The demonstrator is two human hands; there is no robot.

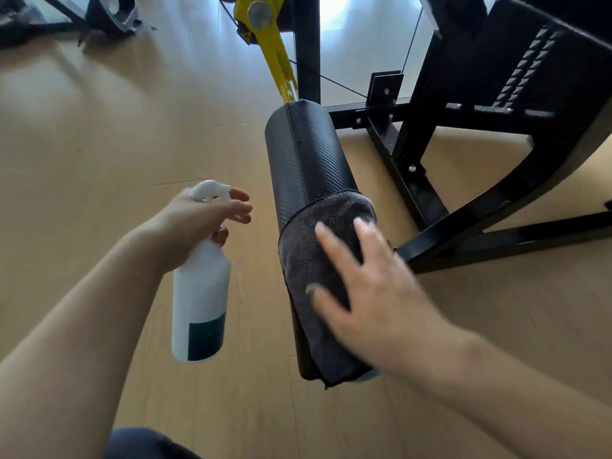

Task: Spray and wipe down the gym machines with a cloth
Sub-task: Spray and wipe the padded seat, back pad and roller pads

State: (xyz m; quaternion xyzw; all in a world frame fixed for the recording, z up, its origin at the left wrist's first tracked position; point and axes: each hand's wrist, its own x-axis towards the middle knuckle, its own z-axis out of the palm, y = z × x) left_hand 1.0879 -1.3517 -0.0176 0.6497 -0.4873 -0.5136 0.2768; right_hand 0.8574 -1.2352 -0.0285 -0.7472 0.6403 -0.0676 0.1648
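Wood floor (99, 134), textured cylindrical pad (308, 154), plush cloth (304, 260)

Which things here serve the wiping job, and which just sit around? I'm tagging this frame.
In use: bottle in left hand; cloth under right hand; roller pad.
Idle: yellow arm; black frame; other machine.

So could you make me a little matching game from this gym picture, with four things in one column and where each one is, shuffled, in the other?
Things:
1. spray bottle
2. grey cloth
3. roller pad
4. yellow arm

Places:
A. draped over the pad's near end, under the right hand
B. on the end of the yellow arm
C. gripped in the left hand
D. at the top, running down to the pad

Pairs: 1-C, 2-A, 3-B, 4-D
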